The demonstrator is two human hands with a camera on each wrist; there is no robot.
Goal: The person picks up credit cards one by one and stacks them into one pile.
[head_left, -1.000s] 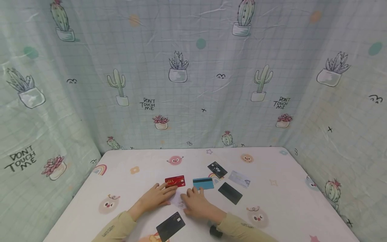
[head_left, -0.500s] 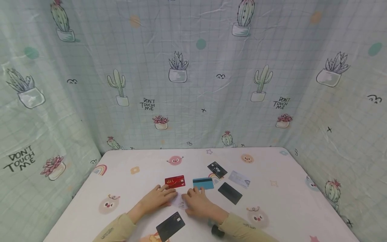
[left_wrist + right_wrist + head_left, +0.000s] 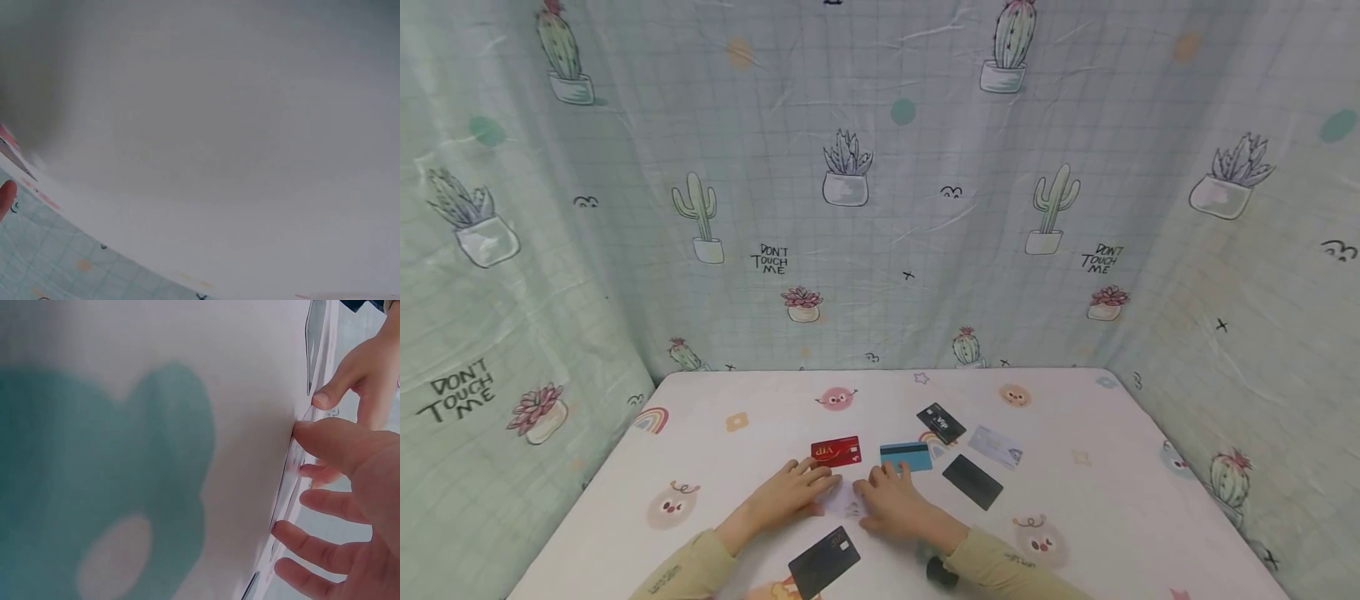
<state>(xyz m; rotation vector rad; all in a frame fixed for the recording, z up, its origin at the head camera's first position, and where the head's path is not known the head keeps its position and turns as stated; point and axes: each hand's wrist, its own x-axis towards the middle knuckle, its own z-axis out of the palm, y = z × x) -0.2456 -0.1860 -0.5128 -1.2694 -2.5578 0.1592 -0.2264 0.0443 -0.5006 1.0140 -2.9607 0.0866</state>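
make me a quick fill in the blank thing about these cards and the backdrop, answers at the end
The red card bears the letters ____.
The blue card carries one dark ____ along its length.
Of the left hand and right hand, the ____ one is nearer the blue card.
The backdrop reads "DON'T TOUCH ____".

Missing words: VIP; stripe; right; ME

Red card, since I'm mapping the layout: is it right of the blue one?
No, the red card lies left of the blue card.
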